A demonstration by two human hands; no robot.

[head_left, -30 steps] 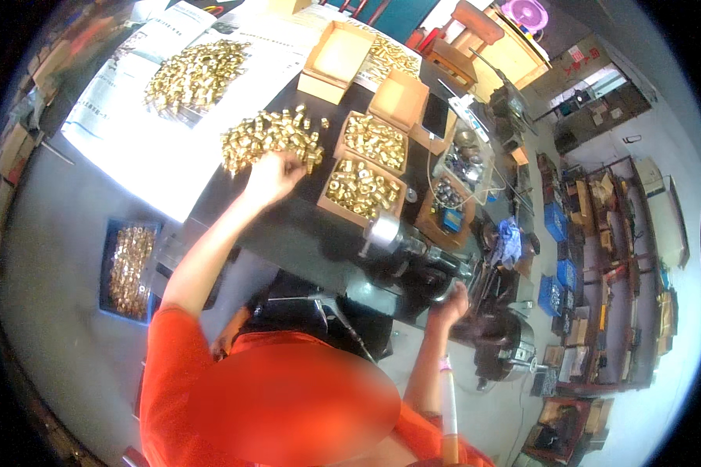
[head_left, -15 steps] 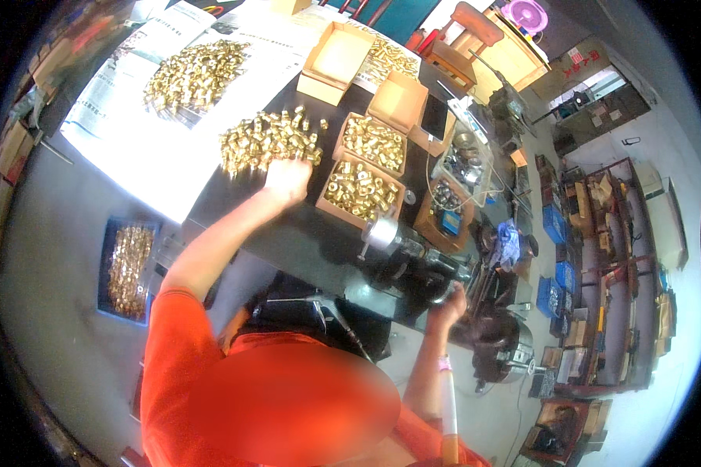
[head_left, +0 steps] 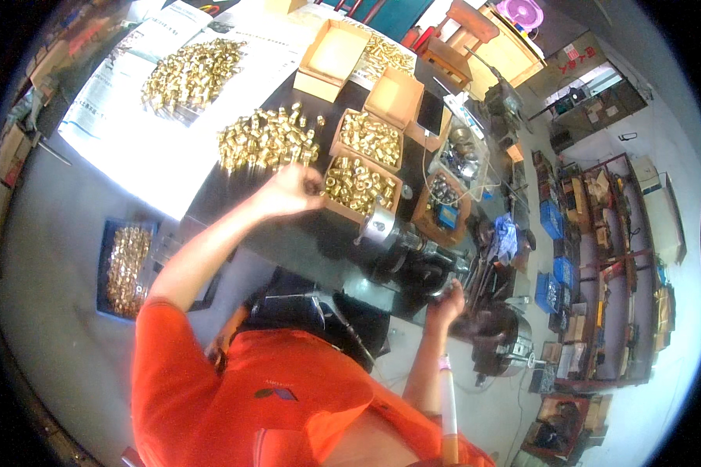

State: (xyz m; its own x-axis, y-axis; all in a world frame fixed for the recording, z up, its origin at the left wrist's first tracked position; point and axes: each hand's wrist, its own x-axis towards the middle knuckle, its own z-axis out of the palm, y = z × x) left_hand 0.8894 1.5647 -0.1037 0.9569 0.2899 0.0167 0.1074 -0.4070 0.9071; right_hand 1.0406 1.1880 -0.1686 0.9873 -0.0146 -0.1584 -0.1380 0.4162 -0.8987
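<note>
My left hand [head_left: 292, 191] is between a heap of small brass fittings [head_left: 269, 140] and a cardboard box of brass fittings [head_left: 358, 185]. Its fingers are curled together beside the box's near left side; what they pinch, if anything, is too small to make out. Lower right, my right hand [head_left: 446, 302] is closed at the end of a handle on a dark bench machine [head_left: 413, 255], the grip partly hidden by the fingers. A round silvery chuck [head_left: 378, 223] forms the machine's left end, close to the box.
Behind are a second fittings box [head_left: 370, 140], empty cardboard boxes [head_left: 332, 58] and another brass heap [head_left: 192, 75] on newspaper. A blue crate of parts [head_left: 127, 268] stands on the floor at left. Right of the machine lies a blue cloth [head_left: 504, 237]; shelves [head_left: 611, 272] stand beyond.
My left hand has moved from the near edge of the brass heap to the right and toward me, beside the box. My right hand stays at the machine's handle.
</note>
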